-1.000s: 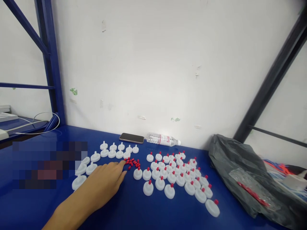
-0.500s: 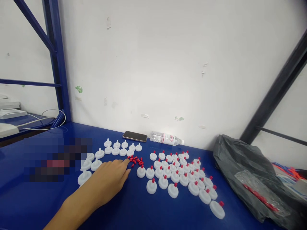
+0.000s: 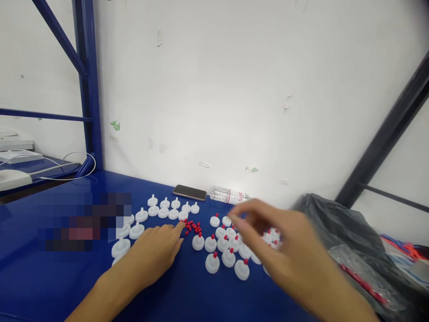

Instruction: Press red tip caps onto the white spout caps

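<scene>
My left hand [image 3: 159, 248] rests on the blue table with its index finger stretched out to a small pile of red caps [image 3: 192, 227]. Its thumb is apart from the finger, and nothing shows in its grasp. My right hand [image 3: 284, 241], blurred by motion, hovers over white round lids with red-capped spouts [image 3: 212, 263]. Thumb and forefinger come together at the tips; whether anything small is between them cannot be seen. Left of the pile stand white spouted lids without red caps [image 3: 136, 230]. My right hand hides many of the capped lids.
Against the wall lie a dark phone [image 3: 189, 192] and a clear plastic bottle [image 3: 220, 194] on its side. A black plastic bag [image 3: 318, 214] and a clear bag with red pieces [image 3: 365, 279] are at the right. Blue frame posts [image 3: 92, 89] rise at the left.
My right hand has come into view from the right, over the red-capped lids. My left hand stays at the red caps. The view has shifted slightly.
</scene>
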The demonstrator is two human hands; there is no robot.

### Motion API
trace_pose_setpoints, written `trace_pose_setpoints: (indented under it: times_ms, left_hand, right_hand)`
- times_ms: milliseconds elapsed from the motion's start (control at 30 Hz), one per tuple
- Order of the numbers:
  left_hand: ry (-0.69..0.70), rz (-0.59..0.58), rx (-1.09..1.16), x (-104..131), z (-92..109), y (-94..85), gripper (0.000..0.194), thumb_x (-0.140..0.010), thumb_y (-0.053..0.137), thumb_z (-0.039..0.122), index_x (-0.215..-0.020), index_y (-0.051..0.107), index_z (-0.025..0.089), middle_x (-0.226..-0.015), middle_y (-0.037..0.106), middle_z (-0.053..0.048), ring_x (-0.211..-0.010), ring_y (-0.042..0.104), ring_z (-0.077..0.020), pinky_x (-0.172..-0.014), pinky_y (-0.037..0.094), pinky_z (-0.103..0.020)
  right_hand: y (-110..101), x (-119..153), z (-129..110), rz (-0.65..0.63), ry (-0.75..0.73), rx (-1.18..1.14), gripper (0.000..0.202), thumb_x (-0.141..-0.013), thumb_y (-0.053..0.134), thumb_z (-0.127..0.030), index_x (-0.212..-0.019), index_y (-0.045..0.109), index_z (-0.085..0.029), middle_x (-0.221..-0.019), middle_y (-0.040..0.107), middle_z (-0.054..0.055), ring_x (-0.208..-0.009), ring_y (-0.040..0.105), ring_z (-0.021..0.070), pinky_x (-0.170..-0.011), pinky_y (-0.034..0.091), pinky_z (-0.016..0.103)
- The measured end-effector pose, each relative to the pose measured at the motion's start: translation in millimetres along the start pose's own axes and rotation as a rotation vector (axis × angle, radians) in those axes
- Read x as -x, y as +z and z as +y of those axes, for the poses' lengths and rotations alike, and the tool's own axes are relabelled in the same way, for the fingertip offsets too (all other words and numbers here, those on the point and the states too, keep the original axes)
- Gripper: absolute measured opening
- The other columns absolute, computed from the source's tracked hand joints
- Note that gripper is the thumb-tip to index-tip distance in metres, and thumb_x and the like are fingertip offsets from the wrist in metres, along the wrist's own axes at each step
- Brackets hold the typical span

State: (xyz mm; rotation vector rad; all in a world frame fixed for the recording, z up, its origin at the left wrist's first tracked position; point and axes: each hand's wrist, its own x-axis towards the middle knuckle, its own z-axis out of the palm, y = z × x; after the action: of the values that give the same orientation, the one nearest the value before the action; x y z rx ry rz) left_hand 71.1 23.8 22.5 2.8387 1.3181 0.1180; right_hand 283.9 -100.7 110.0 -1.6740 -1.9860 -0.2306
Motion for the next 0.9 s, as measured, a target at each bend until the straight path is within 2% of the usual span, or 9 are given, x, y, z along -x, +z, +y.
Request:
trace_pose_setpoints:
  times_ms: [100,167,267,367,500,600,700,800,900]
  left_hand:
    - [0.008,-0.008,-0.005,0,2,0.5,0.050,-0.105,0.034,0.021,-0.153,0.049,0.017,-0.119,0.076,-0.018,-0.106,0.074,-0.0387,-0.089,0.057,-0.057]
    - [0.013,-0.016,-0.005,0,4,-0.1,0.050,-0.104,0.036,0.019,-0.153,0.050,0.019,-0.118,0.076,-0.017,-0.104,0.074,-0.0381,-0.087,0.058,-0.056]
    - [0.031,-0.025,-0.003,1,7,-0.8,0.049,-0.103,0.037,0.017,-0.149,0.054,0.023,-0.119,0.076,-0.015,-0.103,0.075,-0.0368,-0.085,0.059,-0.054]
    - [0.050,-0.022,-0.010,2,8,-1.1,0.047,-0.103,0.037,0.017,-0.145,0.058,0.024,-0.118,0.076,-0.015,-0.103,0.075,-0.0371,-0.084,0.059,-0.054]
    - [0.058,-0.022,-0.022,2,8,-3.1,0.046,-0.104,0.034,0.017,-0.140,0.063,0.024,-0.112,0.078,-0.015,-0.100,0.076,-0.0380,-0.082,0.059,-0.055]
    - [0.063,-0.022,-0.025,2,8,-5.2,0.046,-0.104,0.034,0.017,-0.139,0.064,0.024,-0.113,0.078,-0.015,-0.101,0.076,-0.0376,-0.083,0.059,-0.054]
    - [0.064,-0.019,-0.025,1,8,-5.1,0.046,-0.104,0.035,0.017,-0.138,0.065,0.024,-0.111,0.078,-0.015,-0.099,0.076,-0.0378,-0.082,0.059,-0.054]
    - [0.065,-0.014,-0.028,-1,8,-2.2,0.046,-0.103,0.035,0.015,-0.137,0.066,0.023,-0.108,0.078,-0.016,-0.096,0.077,-0.0389,-0.079,0.059,-0.055]
    - [0.076,0.000,-0.030,-1,7,1.5,0.046,-0.103,0.036,0.014,-0.136,0.066,0.023,-0.106,0.078,-0.015,-0.093,0.077,-0.0391,-0.077,0.060,-0.056]
  right_hand:
    - [20,-36,7,-0.143,0.036,0.078,0.016,-0.099,0.061,-0.024,-0.104,0.075,-0.026,-0.095,0.078,0.001,-0.089,0.072,0.0213,-0.079,0.051,0.032]
    - [42,-64,19,-0.224,0.050,0.119,0.018,-0.098,0.062,-0.022,-0.111,0.075,-0.024,-0.103,0.079,0.003,-0.098,0.072,0.0235,-0.084,0.051,0.033]
    - [75,-96,36,-0.269,0.056,0.123,0.026,-0.096,0.067,-0.023,-0.122,0.072,-0.021,-0.111,0.079,0.007,-0.108,0.071,0.0254,-0.088,0.052,0.034]
    - [101,-117,45,-0.325,0.058,0.126,0.029,-0.095,0.071,-0.029,-0.123,0.070,-0.019,-0.112,0.077,0.009,-0.108,0.070,0.0257,-0.091,0.054,0.037]
    - [121,-130,46,-0.380,0.049,0.123,0.024,-0.100,0.068,-0.038,-0.109,0.070,-0.016,-0.107,0.073,0.006,-0.097,0.070,0.0203,-0.091,0.058,0.042]
    - [121,-130,45,-0.328,0.044,0.108,0.019,-0.100,0.067,-0.034,-0.102,0.069,-0.015,-0.103,0.072,0.005,-0.095,0.070,0.0198,-0.089,0.057,0.040]
    - [109,-120,42,-0.194,0.043,0.082,0.011,-0.102,0.058,-0.023,-0.102,0.066,-0.015,-0.106,0.073,0.010,-0.099,0.069,0.0224,-0.088,0.053,0.038]
    - [88,-99,37,-0.096,0.032,0.034,0.013,-0.106,0.046,-0.022,-0.111,0.057,-0.017,-0.103,0.073,0.009,-0.094,0.069,0.0210,-0.080,0.051,0.033]
    - [71,-69,30,-0.058,-0.006,-0.014,0.008,-0.107,0.045,-0.024,-0.109,0.053,-0.022,-0.098,0.072,0.003,-0.087,0.068,0.0183,-0.078,0.050,0.031]
